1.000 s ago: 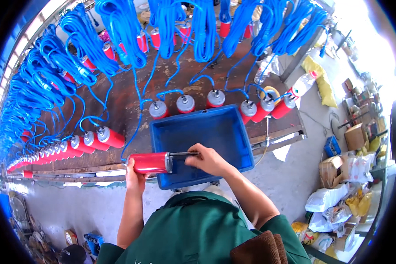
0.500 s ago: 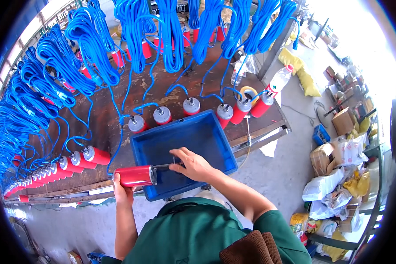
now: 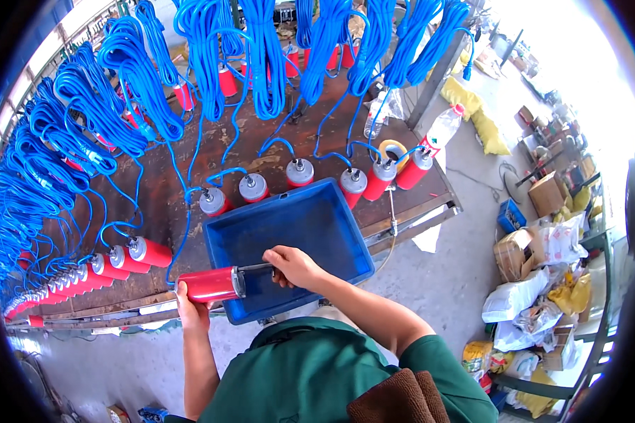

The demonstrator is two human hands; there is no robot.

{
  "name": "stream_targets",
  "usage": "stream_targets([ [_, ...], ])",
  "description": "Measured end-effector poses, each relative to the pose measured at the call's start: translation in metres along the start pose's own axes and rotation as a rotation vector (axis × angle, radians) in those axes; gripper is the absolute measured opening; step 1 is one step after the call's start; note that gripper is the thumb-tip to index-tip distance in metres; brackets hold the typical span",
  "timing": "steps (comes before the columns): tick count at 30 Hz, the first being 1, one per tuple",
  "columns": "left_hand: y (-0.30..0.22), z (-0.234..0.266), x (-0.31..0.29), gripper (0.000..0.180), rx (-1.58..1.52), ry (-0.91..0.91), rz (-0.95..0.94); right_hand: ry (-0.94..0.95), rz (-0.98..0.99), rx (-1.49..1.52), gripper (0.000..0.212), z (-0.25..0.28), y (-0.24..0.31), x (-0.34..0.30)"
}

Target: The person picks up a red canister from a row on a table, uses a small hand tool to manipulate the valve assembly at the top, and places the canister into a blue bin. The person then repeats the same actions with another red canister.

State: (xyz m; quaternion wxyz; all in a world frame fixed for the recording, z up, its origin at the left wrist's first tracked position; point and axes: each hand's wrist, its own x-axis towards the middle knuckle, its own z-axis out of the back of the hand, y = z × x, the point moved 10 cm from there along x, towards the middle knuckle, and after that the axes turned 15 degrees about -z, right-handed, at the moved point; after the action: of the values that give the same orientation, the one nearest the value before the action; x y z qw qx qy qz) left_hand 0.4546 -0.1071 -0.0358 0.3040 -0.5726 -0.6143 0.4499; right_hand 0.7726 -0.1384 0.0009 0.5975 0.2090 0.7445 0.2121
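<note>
My left hand [image 3: 190, 307] is closed around the near left end of a red cylinder [image 3: 208, 285], which lies sideways over the front left edge of a blue plastic tray [image 3: 289, 296]. A thin dark metal rod [image 3: 255, 267] meets the cylinder's grey right end; how it joins there is too small to tell. My right hand [image 3: 291, 266] is closed on the rod's outer end above the tray. The grip there is mostly hidden by my fingers.
Red cylinders with grey caps [image 3: 300, 170] and blue cables stand behind the tray; several more line the table's left side [image 3: 149, 252]. Coiled blue cables [image 3: 261, 63] hang above. A tape roll [image 3: 395, 149] and a plastic bottle [image 3: 443, 128] stand back right.
The fingers of my right hand, spread before, have closed on the rod's outer end. My left hand still holds the cylinder, and the whole view has shifted slightly.
</note>
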Motion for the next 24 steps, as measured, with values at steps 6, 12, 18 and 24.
stream_targets([
  [6,0.001,-0.003,-0.006,0.056,-0.008,-0.109,0.019,-0.315,1.080,-0.879,0.043,-0.015,0.052,-0.064],
  [12,0.005,0.009,0.002,0.061,0.010,-0.025,0.007,0.125,0.030,0.108,0.045,-0.013,0.003,0.007],
  [18,0.006,0.005,0.001,0.063,-0.001,-0.025,0.034,-0.452,1.209,-0.953,0.042,-0.015,0.056,-0.086],
  [24,0.000,0.000,-0.003,0.056,-0.016,-0.007,-0.021,-0.065,0.136,0.005,0.037,-0.001,0.008,0.012],
])
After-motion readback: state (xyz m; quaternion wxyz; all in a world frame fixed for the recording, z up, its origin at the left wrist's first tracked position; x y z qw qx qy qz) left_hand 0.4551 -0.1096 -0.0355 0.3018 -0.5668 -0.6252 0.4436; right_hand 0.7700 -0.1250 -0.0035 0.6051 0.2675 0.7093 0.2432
